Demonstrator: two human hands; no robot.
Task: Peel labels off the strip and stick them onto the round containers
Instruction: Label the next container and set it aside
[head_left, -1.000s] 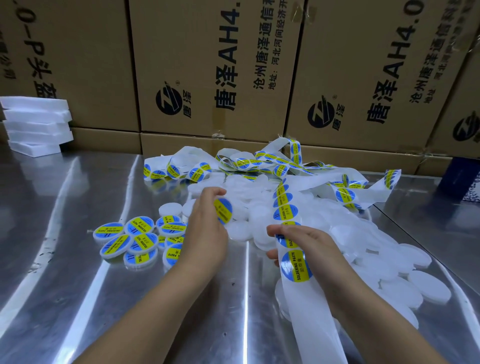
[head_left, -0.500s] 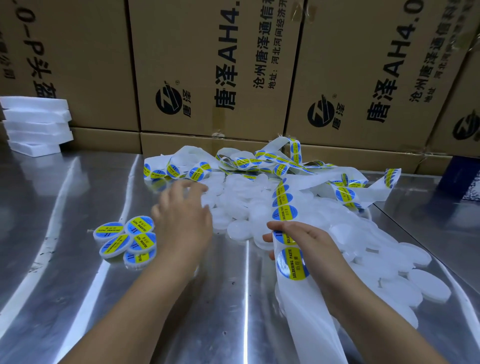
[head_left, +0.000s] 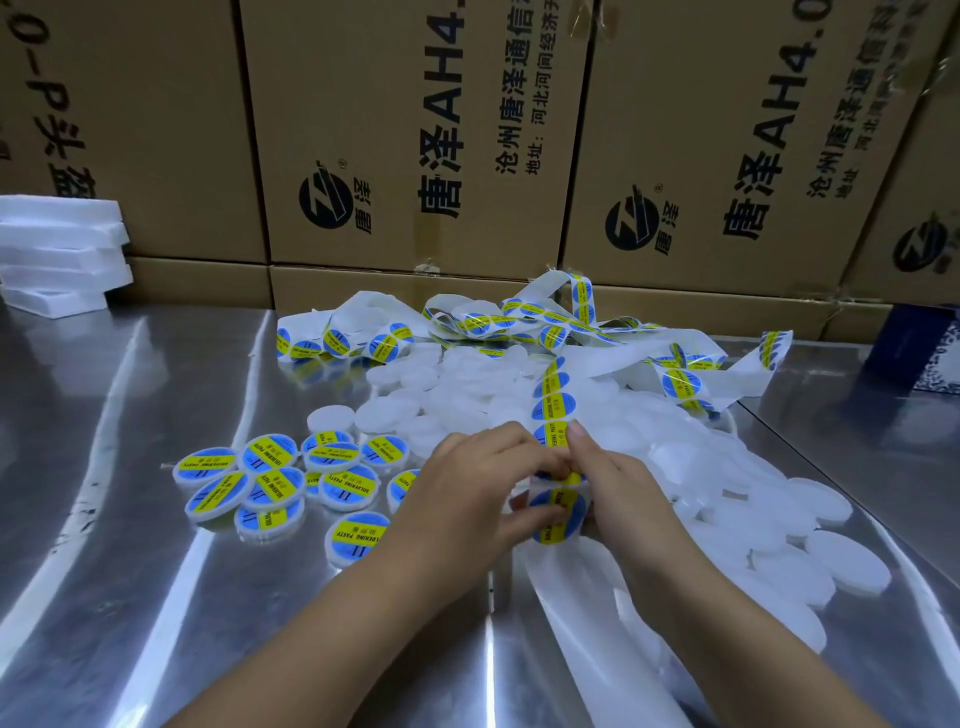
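A long white label strip (head_left: 555, 387) with blue-and-yellow round labels runs from a tangled heap at the back down to my hands. My right hand (head_left: 608, 475) holds the strip. My left hand (head_left: 467, 486) pinches a blue-and-yellow label (head_left: 557, 512) on the strip, right beside the right hand. Several labelled round containers (head_left: 270, 480) lie in a cluster to the left. A pile of plain white round containers (head_left: 727, 499) spreads behind and to the right of my hands.
The work surface is a shiny metal table (head_left: 130, 597). Cardboard boxes (head_left: 415, 130) form a wall at the back. A stack of white foam trays (head_left: 57, 254) sits far left. A dark blue box (head_left: 919, 353) stands at the right edge.
My left hand carried a labelled container to the left cluster, let it go, then came back right to the strip. It now pinches a label beside my right hand.
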